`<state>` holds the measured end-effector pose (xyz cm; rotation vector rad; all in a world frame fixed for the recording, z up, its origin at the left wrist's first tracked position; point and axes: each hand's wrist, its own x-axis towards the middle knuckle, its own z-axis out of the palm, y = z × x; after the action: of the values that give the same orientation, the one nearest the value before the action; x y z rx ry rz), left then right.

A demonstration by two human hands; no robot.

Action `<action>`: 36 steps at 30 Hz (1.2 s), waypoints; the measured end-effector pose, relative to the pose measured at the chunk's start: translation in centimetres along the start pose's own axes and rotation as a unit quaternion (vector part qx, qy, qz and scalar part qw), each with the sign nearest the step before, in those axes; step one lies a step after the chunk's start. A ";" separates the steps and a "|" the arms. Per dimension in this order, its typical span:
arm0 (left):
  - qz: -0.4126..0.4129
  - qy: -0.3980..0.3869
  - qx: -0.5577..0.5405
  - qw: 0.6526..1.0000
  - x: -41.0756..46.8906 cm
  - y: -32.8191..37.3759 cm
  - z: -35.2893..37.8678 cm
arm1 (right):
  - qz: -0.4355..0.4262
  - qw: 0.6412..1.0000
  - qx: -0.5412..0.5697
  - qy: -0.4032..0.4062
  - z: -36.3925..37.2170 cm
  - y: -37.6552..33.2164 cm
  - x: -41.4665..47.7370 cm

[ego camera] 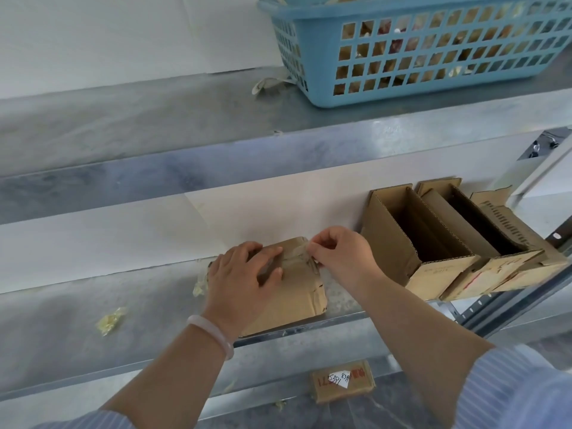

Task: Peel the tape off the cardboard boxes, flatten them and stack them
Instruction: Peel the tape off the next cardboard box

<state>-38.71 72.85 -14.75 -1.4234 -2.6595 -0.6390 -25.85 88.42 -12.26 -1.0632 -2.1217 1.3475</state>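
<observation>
A small brown cardboard box [294, 298] lies on the metal shelf [139, 305] in front of me. My left hand [244, 274] presses flat on its top, fingers spread. My right hand [340, 258] pinches a strip of clear tape [298, 253] at the box's far right corner, where the tape is partly lifted from the cardboard. Three open cardboard boxes [433, 239] stand side by side on the shelf to the right.
A blue plastic basket [418, 54] full of scraps sits on the upper shelf. Crumpled tape bits [110, 320] lie on the shelf to the left. A small labelled box [342, 380] rests on the lower level. A white wall backs the shelves.
</observation>
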 end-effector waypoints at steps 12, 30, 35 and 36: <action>0.022 0.017 -0.021 0.999 -0.6 -0.4 -0.1 | 0.153 0.949 0.273 -0.025 -0.4 0.7 -0.1; 0.043 0.008 -0.043 0.998 -1.1 -1.0 -0.3 | 0.156 0.964 0.171 -0.129 -0.4 -0.3 1.9; 0.033 -0.004 -0.039 0.999 -0.8 -0.8 -0.3 | 0.034 0.994 -0.070 -0.078 -0.3 -0.9 2.0; 0.032 -0.005 -0.039 0.999 -0.7 -0.7 -0.3 | 0.000 0.990 -0.124 -0.061 -0.2 -1.0 1.7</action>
<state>-38.92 71.79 -14.86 -1.5285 -2.6115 -0.7393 -27.17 89.64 -11.37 -1.0982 -2.4289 1.1987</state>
